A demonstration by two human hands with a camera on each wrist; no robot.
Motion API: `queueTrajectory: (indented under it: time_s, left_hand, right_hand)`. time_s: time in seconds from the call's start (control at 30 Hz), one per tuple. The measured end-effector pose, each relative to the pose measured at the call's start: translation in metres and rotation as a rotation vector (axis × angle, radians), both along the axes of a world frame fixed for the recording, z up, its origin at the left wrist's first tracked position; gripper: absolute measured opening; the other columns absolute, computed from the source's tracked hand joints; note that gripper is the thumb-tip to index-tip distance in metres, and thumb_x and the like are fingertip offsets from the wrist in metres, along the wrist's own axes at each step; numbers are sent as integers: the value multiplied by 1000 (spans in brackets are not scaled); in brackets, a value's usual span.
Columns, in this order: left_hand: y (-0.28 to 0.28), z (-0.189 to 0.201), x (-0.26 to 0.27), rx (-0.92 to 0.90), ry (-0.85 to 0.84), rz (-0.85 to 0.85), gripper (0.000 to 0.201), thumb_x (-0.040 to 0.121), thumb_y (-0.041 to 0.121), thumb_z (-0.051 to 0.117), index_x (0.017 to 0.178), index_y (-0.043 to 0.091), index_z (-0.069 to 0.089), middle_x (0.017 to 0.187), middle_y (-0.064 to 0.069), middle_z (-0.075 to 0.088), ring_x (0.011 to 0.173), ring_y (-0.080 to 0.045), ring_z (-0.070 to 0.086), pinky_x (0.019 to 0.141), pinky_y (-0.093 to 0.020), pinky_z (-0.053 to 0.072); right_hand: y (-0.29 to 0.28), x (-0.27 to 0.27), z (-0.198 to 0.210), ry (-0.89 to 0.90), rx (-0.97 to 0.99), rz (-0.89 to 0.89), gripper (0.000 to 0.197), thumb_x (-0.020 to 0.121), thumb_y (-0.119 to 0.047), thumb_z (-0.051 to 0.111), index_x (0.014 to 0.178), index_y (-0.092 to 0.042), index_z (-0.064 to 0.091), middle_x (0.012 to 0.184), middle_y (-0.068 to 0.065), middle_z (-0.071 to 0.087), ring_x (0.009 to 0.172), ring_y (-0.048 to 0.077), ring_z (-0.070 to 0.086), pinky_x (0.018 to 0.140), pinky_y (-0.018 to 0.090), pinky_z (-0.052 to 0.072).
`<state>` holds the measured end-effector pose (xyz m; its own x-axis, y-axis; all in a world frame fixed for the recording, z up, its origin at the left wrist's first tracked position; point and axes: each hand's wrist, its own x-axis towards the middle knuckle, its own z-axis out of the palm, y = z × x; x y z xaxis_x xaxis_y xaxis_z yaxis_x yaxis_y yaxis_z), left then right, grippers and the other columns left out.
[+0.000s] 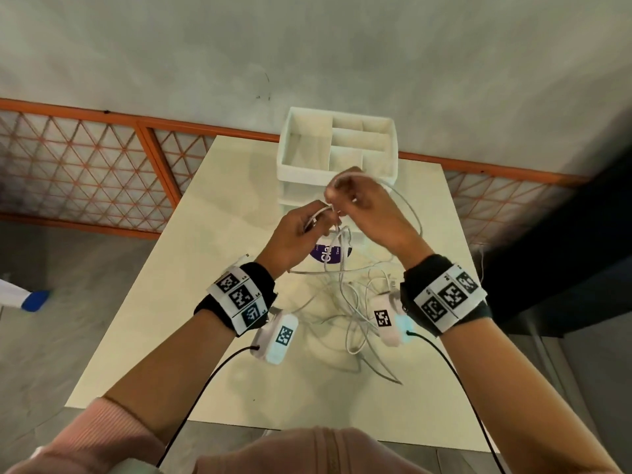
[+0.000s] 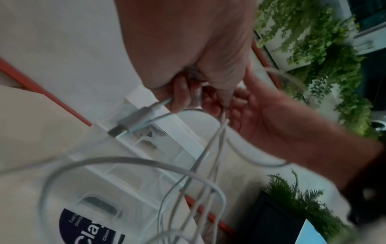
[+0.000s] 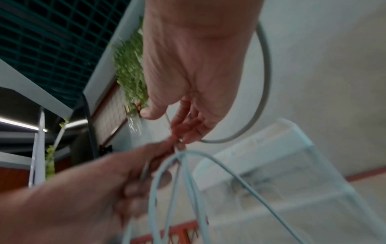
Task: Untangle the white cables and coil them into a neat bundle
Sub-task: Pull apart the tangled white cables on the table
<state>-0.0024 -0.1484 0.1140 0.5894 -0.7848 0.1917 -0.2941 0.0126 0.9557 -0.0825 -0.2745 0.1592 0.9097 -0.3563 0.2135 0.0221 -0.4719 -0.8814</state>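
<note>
Left fingers (image 2: 181, 92): curled round a strand of the white cables (image 1: 352, 302), pinching it just behind a USB plug (image 2: 133, 120) that juts out below the fingertips.
Right fingers (image 3: 183, 118): thumb and fingertips nipped onto a thin strand; a loop of cable arcs round the back of that hand.
Left hand (image 1: 294, 241): raised above the bench (image 1: 171, 319), knuckles up, close under the right hand and touching it at the fingertips.
Right hand (image 1: 369, 206): slightly higher and farther out, fingers bent down toward the left hand.
White cables: several strands hang from between the two hands down to a loose tangle that lies on the bench between the wrists; one long loop sweeps out to the right of the right hand.
Wrist bands (image 1: 239, 299): black, with printed square markers, one on each wrist; a white camera unit (image 1: 278, 336) with a black lead hangs under each.
Organizer (image 1: 337, 148): white, open-topped box with several compartments, at the far edge of the bench, just beyond the hands.
Label (image 1: 326, 254): round, dark purple with white lettering, seen under the hands; what it is stuck on is hard to tell.
Sleeves (image 1: 102, 436): pink, pushed up both forearms.
</note>
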Motion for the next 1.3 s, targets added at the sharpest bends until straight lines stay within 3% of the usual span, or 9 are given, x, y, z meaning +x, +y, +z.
queueTrajectory:
  time_s: [0.2,0.4,0.5,0.6,0.77,0.93,1.03,1.17,1.3]
  left_hand:
    - [-4,7,6,-29,-79,113,25,97,28,51,83,8,58,71,-5,61,70,-15,55,72,-32,45]
    - [-9,28,11,-117,-142,183,20,98,26,49,86,12,58,70,2,57,68,-20,55,69,-30,43]
    - [-11,43,25,-208,-165,276,16,98,23,48,84,17,54,67,6,52,66,-10,50,67,-24,39]
    - [-14,47,29,-211,-193,269,18,97,24,48,84,12,54,66,8,51,64,-8,49,67,-22,39]
    - [-20,39,19,-220,-125,258,22,98,24,45,78,20,51,67,7,53,58,1,46,65,-18,36]
    - [-25,52,18,-317,-26,224,26,100,22,43,75,14,49,67,3,49,51,2,43,60,-18,32]
    - [-19,47,26,-279,-30,340,26,100,25,41,77,14,46,67,7,47,54,1,42,61,-23,36]
    - [-6,8,38,-132,24,469,26,101,31,36,77,23,42,71,6,52,52,2,42,62,-26,35]
    - [-2,-20,29,-55,197,440,35,101,41,34,73,22,43,70,2,54,49,0,41,60,-28,31]
  right_hand:
    - [1,-15,-51,13,139,-81,37,84,-21,72,112,-18,48,119,5,58,102,16,66,89,26,54]
    - [-9,-13,-57,-45,8,-88,19,80,-9,74,94,-12,62,105,2,48,77,9,66,79,21,55]
    - [-19,-19,-72,44,-188,-2,17,77,6,69,91,-4,67,106,3,50,76,6,64,77,32,56]
    - [-26,-25,-93,153,-408,62,21,79,-6,73,99,-11,72,133,6,47,104,20,61,90,40,52]
    - [-20,-22,-95,74,-390,62,50,76,-51,71,121,-30,63,159,-2,9,144,17,24,112,29,31]
    - [-6,-13,-90,104,-520,19,15,83,-29,70,92,-20,77,151,9,29,127,26,30,103,37,43]
    - [-17,-14,-80,71,-525,7,17,87,-25,65,96,-18,77,156,6,24,135,26,27,107,21,25]
    - [-33,-21,-43,-38,-420,78,22,94,-20,55,109,-17,71,158,-2,19,132,1,39,109,19,35]
    - [-39,-20,1,-134,-277,18,25,100,-12,43,107,0,64,123,4,59,103,0,61,93,28,53]
